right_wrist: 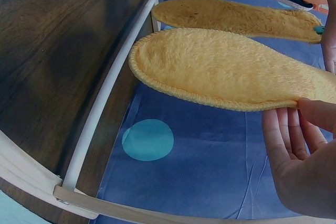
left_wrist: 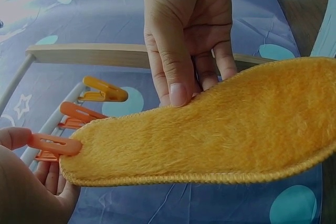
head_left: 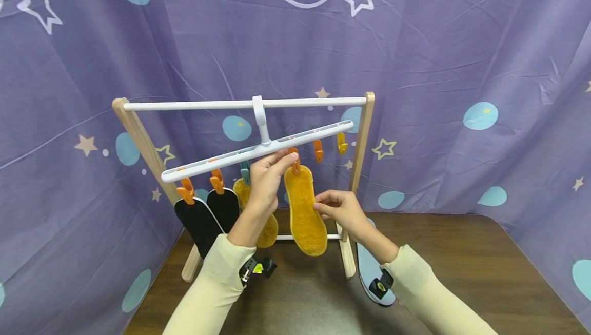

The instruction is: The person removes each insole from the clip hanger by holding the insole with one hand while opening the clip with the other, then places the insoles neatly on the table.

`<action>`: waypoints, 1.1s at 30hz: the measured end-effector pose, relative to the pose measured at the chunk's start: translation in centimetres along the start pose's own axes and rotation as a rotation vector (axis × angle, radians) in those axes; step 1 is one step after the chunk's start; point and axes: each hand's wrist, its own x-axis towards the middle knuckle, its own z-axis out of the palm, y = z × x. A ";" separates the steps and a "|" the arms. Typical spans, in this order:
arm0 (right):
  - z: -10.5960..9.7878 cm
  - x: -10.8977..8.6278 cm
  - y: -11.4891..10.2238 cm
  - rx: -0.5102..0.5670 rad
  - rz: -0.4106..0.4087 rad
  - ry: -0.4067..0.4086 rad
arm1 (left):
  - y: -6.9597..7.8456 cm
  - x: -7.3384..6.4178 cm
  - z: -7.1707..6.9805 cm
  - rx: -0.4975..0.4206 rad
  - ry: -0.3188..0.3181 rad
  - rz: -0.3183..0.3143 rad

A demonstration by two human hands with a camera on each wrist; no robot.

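A fuzzy yellow insole (head_left: 306, 212) hangs by its narrower end from an orange clothespin (left_wrist: 54, 144) on the white clip hanger (head_left: 221, 162). My left hand (head_left: 268, 178) pinches that clothespin, thumb on its outer end and fingers behind. Lower down, my right hand (head_left: 340, 211) pinches the insole's right edge between thumb and fingers. Behind my left wrist a second yellow insole (right_wrist: 236, 18) hangs from a green clothespin (head_left: 245, 172). Two black insoles (head_left: 196, 220) hang at the hanger's low left end from orange clothespins (head_left: 185, 191).
The hanger tilts, right end higher, hooked on the white top bar (head_left: 194, 105) of a wooden-legged rack (head_left: 362, 145). An orange clothespin (head_left: 318, 151) and a yellow one (head_left: 341, 143) hang free at right. Light blue-grey insoles (head_left: 368, 265) lie on the brown table (head_left: 461, 268) beside the rack.
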 end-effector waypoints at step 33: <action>0.1 0.0 0.0 0.024 0.021 -0.001 | -0.4 0.2 0.1 -0.034 0.020 0.041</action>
